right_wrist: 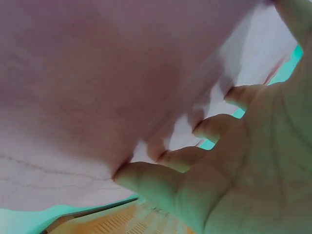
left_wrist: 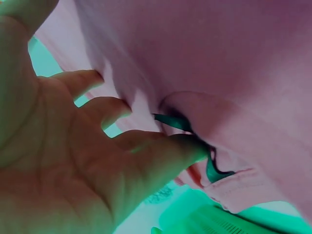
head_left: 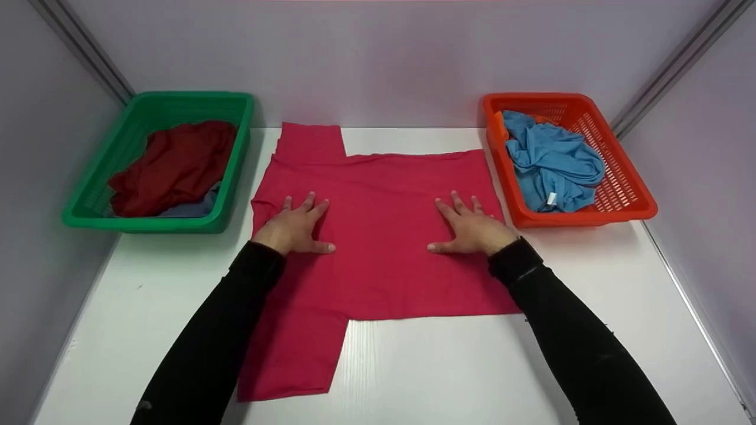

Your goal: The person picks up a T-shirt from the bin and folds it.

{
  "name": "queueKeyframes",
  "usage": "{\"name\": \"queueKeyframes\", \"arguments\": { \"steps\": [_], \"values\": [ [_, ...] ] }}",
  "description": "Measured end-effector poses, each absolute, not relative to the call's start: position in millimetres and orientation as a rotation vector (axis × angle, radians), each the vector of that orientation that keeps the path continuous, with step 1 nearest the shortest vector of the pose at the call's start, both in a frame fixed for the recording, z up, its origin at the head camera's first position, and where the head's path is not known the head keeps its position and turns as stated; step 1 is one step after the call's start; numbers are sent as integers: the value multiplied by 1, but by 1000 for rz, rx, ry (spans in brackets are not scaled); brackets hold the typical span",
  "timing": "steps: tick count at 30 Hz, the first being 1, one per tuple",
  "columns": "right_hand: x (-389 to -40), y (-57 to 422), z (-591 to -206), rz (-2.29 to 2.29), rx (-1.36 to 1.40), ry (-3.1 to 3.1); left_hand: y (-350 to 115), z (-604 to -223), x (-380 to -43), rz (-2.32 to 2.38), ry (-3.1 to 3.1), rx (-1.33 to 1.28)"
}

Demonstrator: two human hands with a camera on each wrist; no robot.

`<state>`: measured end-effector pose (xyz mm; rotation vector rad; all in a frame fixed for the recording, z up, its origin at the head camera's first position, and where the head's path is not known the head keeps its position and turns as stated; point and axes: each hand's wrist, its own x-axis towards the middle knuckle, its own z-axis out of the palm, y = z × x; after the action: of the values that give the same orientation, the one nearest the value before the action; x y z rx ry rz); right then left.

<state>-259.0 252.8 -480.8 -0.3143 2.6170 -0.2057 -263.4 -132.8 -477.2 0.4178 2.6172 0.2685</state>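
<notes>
A pinkish-red T-shirt (head_left: 384, 236) lies spread on the white table, its sleeves at the left end pointing to the far and near sides. My left hand (head_left: 295, 227) rests on the cloth near the shirt's left end with the fingers spread. In the left wrist view, the left hand's fingertips (left_wrist: 117, 107) touch the fabric beside a raised fold. Toward the opposite end, my right hand (head_left: 472, 230) lies on the shirt, fingers spread too. The right wrist view shows that hand's fingertips (right_wrist: 207, 126) against the cloth, close to a stitched line.
At the back left stands a green basket (head_left: 236, 171) holding a dark red garment (head_left: 177, 168) and a bluish-grey cloth (head_left: 195, 205). An orange-red basket (head_left: 620, 177) with a crumpled blue garment (head_left: 555, 156) stands at the back right. Pale walls enclose the table (head_left: 425, 366) behind and at both sides.
</notes>
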Motion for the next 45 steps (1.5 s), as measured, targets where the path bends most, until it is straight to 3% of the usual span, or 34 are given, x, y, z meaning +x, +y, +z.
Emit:
{"name": "queueKeyframes", "arguments": {
  "steps": [6,14,30,37,45],
  "values": [
    [-270,254,-480,-203,-314,2631,-136,-478,-274,318,2631,431],
    [-260,257,-489,-230,-373,2721,-148,-488,-261,297,2752,505],
    [-194,296,-483,-77,-976,2918,-196,-479,-186,272,2897,1007],
    [-168,319,-481,-185,-1010,2769,-212,-482,-158,369,2750,1033],
    [-159,327,-486,-138,-1057,2734,-216,-492,-151,316,2668,1110]
  ]
}}
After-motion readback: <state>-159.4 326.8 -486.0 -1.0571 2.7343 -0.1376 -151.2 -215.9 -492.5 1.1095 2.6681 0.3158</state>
